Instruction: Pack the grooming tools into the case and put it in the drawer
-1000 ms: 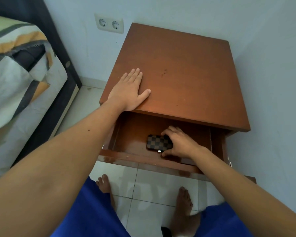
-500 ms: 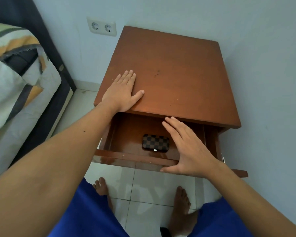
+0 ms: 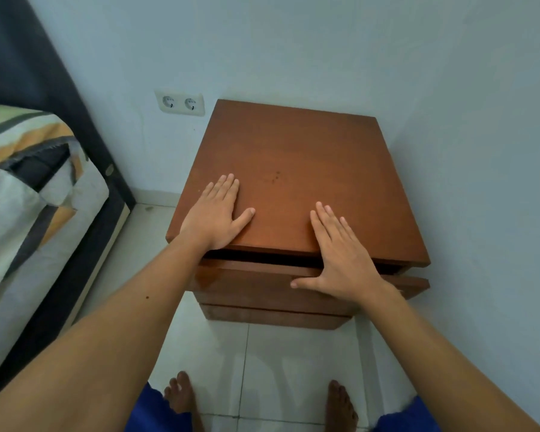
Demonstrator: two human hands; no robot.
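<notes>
Resting flat, fingers straight, the left hand lies on the brown wooden nightstand; the right hand, fingers straight, presses the nearly shut, left-right-running wooden drawer.

drawer nearly shut, slim dark gap

Both forearms are bare from the lower edge of the view to the wrists, with no sleeve, watch or band showing. The left hand and the right hand carry no rings or gloves, and the nails look short and unpainted. A small dark mole marks the left forearm, well behind the left hand. Below the hands, bright blue fabric covers both legs, probably shorts, though only the hems show. Both feet are bare; the toes are partly cut off by the blue fabric.
</notes>
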